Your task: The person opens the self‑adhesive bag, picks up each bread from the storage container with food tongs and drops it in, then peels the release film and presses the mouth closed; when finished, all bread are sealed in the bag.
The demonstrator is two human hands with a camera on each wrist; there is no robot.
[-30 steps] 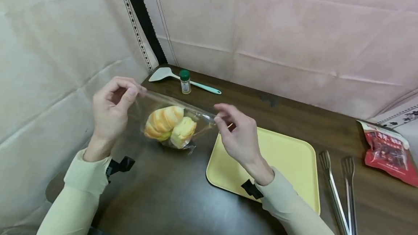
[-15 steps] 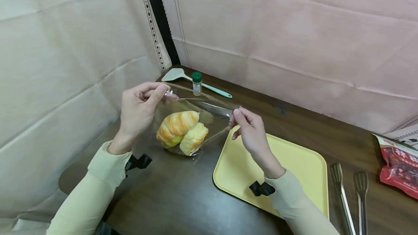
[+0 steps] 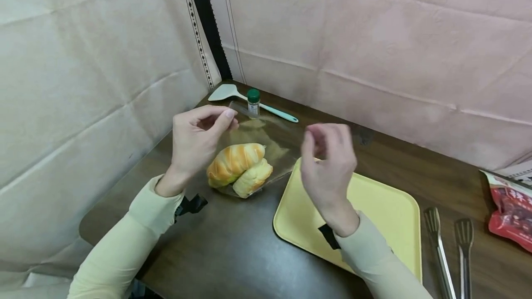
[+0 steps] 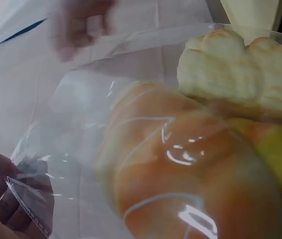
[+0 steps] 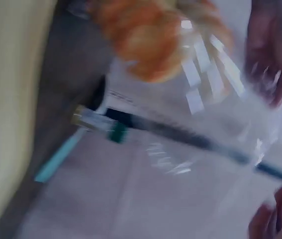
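Note:
A clear plastic bag [image 3: 274, 144] hangs over the table, its near-left edge pinched in my left hand [image 3: 199, 135]. Inside lie a golden striped bread roll [image 3: 234, 164] and a smaller pale-yellow bun [image 3: 253, 178]. The left wrist view also shows a yellow piece [image 4: 275, 159] beside the roll, with the bag's plastic gathered between my left fingers [image 4: 16, 214]. My right hand [image 3: 329, 165], blurred by motion, stands apart at the bag's right side, above the tray, its fingers loosely curled around nothing.
A yellow tray [image 3: 386, 216] lies under the right forearm. Two metal tongs arms [image 3: 442, 253] lie right of it, near a red snack packet [image 3: 511, 211]. At the back are a pale-blue spatula [image 3: 224, 92] and a green-capped bottle [image 3: 253, 100]. Cloth walls [image 3: 395, 59] border the table.
My right hand has let go of the bag's right edge and moved up and right. The bag's mouth has sagged. My left hand, still pinching the bag, has shifted right in view.

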